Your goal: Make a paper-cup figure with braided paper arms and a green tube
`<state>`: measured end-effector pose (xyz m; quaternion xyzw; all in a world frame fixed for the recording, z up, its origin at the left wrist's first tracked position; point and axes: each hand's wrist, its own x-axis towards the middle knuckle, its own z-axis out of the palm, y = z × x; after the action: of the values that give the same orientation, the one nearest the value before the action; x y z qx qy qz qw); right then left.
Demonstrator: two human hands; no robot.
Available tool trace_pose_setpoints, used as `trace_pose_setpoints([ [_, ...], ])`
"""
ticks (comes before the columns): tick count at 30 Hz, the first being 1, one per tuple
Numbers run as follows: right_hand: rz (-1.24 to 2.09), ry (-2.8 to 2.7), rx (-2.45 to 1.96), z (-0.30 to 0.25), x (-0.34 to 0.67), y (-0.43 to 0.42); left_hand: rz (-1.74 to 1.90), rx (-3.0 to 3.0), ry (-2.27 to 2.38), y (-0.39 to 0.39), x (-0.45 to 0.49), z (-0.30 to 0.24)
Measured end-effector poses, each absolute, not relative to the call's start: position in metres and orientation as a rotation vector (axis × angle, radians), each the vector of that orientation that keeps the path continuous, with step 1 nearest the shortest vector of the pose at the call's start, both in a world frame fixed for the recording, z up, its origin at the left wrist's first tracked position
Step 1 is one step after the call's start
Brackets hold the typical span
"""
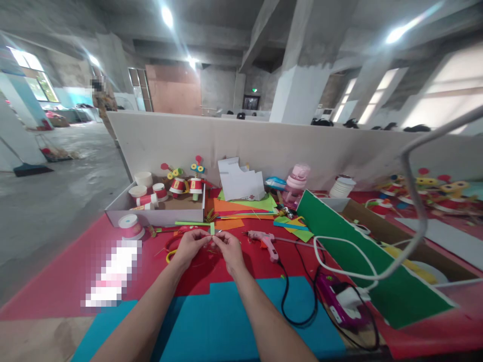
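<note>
My left hand (189,246) and my right hand (229,250) meet over the red table cover (75,271), fingertips pinched together on a small green paper strip (212,229) that stands up between them. Both hands are closed in a pinch. A longer green strip (190,223) lies just behind the left hand. A pink hot glue gun (264,241) rests to the right of my right hand, its black cord (287,301) looping toward me. A blue foam sheet (222,322) lies under my forearms.
A white box tray (113,211) with paper cups and cup figures stands back left, a tape roll (130,226) in front of it. Coloured paper sheets (245,206), a pink bottle (296,183), a green board (362,261), and a purple device (335,296) with white cable sit right.
</note>
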<state>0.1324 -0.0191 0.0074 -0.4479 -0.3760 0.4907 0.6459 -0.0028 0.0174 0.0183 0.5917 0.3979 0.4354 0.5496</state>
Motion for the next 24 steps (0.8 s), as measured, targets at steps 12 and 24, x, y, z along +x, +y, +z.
trace_pose_setpoints([
  [12,1.145,-0.915,-1.011,0.0113,0.1385,-0.0198,1.03,1.432,0.963,0.0139,-0.0019,0.0251],
  [24,1.101,-0.961,-1.05,0.011,0.1396,-0.0183,1.01,1.436,0.969,0.0142,-0.0007,0.0258],
])
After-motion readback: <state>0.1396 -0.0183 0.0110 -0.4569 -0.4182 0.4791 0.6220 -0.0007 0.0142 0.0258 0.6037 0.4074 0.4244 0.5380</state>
